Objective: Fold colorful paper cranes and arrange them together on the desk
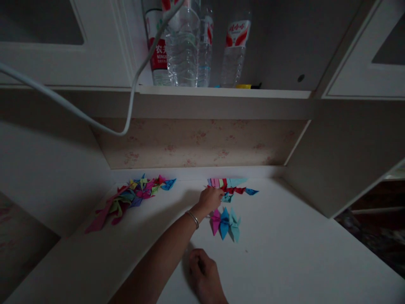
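Note:
My left hand (211,200), with bangles at the wrist, reaches across to the rows of folded paper cranes at the back of the white desk. Its fingers are pinched together at a teal paper crane (227,198), which they partly cover. Just beyond lies a row of red paper cranes (236,191) ending in a blue one (252,192), with a pastel row (218,182) behind. Closer in, pink (215,221), blue (224,223) and pale teal (234,225) cranes lie side by side. My right hand (204,272) rests loosely curled near the front, with nothing visible in it.
A heap of mixed-colour paper cranes (139,195) lies at the back left of the desk (284,253). Overhead, a shelf (221,90) holds several plastic bottles (183,50). A white cable (129,109) hangs down at upper left. Cabinet side panels (341,156) flank the desk.

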A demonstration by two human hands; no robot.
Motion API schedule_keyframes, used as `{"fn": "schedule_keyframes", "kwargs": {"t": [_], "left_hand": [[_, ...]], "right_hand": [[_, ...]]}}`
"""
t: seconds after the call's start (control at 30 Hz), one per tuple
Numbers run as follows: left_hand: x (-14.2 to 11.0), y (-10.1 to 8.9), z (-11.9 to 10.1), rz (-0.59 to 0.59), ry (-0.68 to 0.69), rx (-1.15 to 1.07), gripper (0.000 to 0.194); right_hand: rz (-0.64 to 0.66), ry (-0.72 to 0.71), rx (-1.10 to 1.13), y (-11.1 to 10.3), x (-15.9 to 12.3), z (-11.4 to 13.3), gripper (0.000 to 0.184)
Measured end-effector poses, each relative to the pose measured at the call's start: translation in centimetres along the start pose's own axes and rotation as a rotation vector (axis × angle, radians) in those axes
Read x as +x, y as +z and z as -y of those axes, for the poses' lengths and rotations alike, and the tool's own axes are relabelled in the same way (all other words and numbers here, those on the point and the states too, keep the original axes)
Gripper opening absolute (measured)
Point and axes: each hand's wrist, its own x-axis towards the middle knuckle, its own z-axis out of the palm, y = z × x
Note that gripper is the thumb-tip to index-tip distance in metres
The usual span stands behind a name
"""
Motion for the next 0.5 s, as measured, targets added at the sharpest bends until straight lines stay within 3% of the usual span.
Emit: {"fn": "schedule_keyframes", "kwargs": {"t": [0.2,0.5], "left_hand": [[1.7,1.8,0.2,0.084,0.012,0.060,0.026],[2.0,3.6,0.7,0.203,0.000,0.069,0.020]], "right_hand": [[0.010,-0.024,-0.150,0.2,0.1,0.3,0.023],[-0.006,-0.019,-0.146,0.3,0.0,0.3,0.020]]}}
